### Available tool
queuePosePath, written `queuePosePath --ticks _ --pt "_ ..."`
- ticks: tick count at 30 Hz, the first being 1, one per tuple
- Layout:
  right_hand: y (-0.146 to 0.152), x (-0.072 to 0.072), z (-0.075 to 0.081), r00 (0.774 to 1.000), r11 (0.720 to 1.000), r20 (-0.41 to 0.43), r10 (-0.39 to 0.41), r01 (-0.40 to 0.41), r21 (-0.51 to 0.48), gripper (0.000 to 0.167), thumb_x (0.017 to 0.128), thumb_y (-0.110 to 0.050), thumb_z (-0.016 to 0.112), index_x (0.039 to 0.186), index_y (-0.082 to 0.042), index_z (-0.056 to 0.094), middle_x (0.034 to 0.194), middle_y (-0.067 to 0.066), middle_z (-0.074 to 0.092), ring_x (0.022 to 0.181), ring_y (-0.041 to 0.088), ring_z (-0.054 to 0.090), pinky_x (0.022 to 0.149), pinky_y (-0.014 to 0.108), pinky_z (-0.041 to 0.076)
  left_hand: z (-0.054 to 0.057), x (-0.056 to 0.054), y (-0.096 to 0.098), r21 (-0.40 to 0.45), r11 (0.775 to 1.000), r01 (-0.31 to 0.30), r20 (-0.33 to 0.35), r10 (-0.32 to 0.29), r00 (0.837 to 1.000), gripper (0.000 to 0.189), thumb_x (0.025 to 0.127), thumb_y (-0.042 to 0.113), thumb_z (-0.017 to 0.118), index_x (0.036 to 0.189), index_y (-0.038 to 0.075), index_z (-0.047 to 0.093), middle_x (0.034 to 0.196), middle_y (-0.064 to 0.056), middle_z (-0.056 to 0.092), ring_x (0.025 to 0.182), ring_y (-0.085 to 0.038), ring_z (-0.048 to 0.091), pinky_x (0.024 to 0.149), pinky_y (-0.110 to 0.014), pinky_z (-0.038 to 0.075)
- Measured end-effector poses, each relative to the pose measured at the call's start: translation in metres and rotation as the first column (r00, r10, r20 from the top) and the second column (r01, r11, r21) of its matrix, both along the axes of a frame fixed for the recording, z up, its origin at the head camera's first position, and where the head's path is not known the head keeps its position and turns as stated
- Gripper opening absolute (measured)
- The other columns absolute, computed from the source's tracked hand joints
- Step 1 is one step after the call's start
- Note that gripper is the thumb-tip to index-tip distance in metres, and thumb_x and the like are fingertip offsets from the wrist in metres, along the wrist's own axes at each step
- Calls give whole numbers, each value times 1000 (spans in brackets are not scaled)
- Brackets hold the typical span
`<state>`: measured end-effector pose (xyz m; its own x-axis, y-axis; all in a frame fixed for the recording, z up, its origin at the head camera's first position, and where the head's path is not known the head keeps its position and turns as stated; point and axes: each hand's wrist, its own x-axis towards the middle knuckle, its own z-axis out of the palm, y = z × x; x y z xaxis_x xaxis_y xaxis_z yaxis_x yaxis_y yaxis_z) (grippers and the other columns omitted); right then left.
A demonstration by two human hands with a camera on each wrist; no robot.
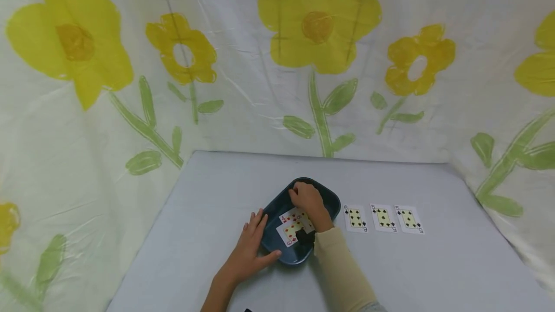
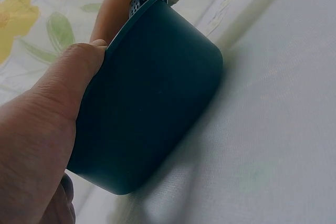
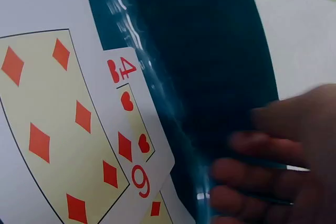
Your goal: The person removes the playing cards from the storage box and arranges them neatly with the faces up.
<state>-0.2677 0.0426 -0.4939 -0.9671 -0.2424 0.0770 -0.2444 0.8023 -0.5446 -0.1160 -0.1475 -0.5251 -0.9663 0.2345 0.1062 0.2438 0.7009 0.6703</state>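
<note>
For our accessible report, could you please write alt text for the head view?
A person's left hand touches a dark blue tray while the right hand reaches inside, beyond a six of diamonds and a four of hearts. To the right, a black six and two black fives lie face up.

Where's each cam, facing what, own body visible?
Head: worn on head, facing forward-down at the tray; left hand, right hand, right sleeve show.
Left wrist: worn there, facing tray's outer wall; left hand, right sleeve show.
Right wrist: worn there, facing into tray; blurred right fingers show.
Shared, head and right wrist: red-suit cards.
</note>
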Motion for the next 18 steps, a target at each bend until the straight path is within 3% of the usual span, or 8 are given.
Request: queuePosePath --ticks 4,8,12,18 --pt "0 -1 -3 989 990 112 99 -110 93 16 97 -22 65 92 -8 69 90 7 63 80 24 57 73 41 51 0 0 -1 -1 1000 0 1 0 1000 96 88 54 70 160 11 24 168 -2 9 153 -28 0 118 -57 10" --pt "0 0 -1 963 967 204 176 -208 149 35 84 -38 82 107 -14 73 114 10 60 104 30 53 89 51 50 0 0 -2 7 1000 12 -7 -11 1000 96 89 52 70 161 10 22 168 -4 9 153 -28 0 119 -56 9" --pt "3 3 5 939 935 276 205 -271 228 60 64 -49 93 114 -23 69 120 6 55 107 28 47 93 54 47 1 -1 -2 13 999 30 -24 -29 999 97 89 51 71 161 10 20 168 -7 9 153 -29 0 119 -56 8" --pt "6 10 11 916 895 312 252 -344 286 73 58 -44 98 120 -27 65 124 5 54 113 28 46 101 56 42 -1 0 -3 1 999 32 -29 -32 999 97 89 52 70 161 11 20 168 -6 10 153 -30 1 119 -56 9"
